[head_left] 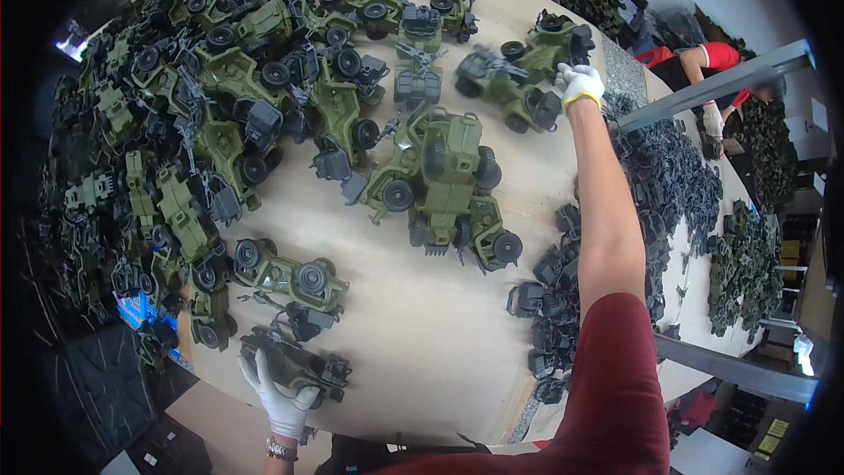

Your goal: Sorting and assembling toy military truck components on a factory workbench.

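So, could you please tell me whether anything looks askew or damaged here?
The green toy jeeps heaped at left look askew, overlapping at mixed angles; one jeep beyond the left hand seems tipped on its side, wheel faces showing. No damage is clear.

No text, number or sign can be read. A pale sheet (819, 114) near the right edge, yellow panels (774, 436) at lower right and a small white patch (149, 458) at lower left are too small or blurred to show any lettering. Any markings on the green toy vehicles (453, 158) are equally illegible.
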Demonstrator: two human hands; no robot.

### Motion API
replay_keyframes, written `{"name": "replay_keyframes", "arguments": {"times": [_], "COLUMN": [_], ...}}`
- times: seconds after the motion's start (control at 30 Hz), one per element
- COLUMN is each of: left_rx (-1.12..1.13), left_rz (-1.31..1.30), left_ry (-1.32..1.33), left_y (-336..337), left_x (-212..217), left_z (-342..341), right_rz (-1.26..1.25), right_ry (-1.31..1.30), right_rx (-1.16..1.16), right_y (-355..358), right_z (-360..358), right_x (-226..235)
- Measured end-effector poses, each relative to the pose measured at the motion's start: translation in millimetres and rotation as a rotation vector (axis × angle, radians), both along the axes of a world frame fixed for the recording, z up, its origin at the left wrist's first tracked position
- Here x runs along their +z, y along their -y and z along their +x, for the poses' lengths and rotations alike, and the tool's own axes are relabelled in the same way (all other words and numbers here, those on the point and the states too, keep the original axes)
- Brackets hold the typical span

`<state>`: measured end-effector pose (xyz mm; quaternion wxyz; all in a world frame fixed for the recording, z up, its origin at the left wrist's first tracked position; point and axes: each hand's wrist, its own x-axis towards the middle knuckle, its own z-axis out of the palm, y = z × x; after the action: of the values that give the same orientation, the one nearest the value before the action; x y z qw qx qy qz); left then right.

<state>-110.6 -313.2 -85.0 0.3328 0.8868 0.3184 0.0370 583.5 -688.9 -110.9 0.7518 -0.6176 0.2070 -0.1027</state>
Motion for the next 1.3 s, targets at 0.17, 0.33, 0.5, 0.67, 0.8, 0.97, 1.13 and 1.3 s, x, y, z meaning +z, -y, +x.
{"name": "replay_keyframes", "arguments": {"times": [0.17,0.33,0.5,0.67,0.8,0.97,1.13,1.3], "left_rx": [-0.037,-0.019,-0.009,0.007,0.009,-0.015,-0.032,-0.036], "left_rz": [0.003,0.006,0.019,-0.016,-0.017,0.012,0.024,0.005], "left_ry": [0.026,0.005,-0.009,-0.021,-0.021,-0.022,0.016,0.029], "left_y": [-0.4,-0.8,1.1,-1.3,0.4,-1.4,-1.8,-2.9], "left_x": [-4.1,-0.9,2.8,0.3,2.3,-1.7,-3.3,-5.3], "left_z": [3.2,0.7,1.0,-0.9,0.5,-3.9,-1.6,2.4], "right_rz": [-1.108,-1.578,-1.56,-1.656,-1.579,-1.44,-0.939,-0.818], "right_ry": [0.302,-0.059,-0.227,-0.474,-0.468,-0.291,0.327,0.765], "right_rx": [0.212,0.606,0.64,0.685,0.602,0.474,0.242,0.077], "right_y": [28.8,-68.2,-104.3,-137.4,-123.9,-107.4,-69.1,-29.1], "right_z": [-1.3,-13.7,13.8,-4.4,3.4,-18.3,-79.6,-153.7], "right_x": [16.7,70.4,54.1,63.1,49.7,36.7,64.1,83.1]}}
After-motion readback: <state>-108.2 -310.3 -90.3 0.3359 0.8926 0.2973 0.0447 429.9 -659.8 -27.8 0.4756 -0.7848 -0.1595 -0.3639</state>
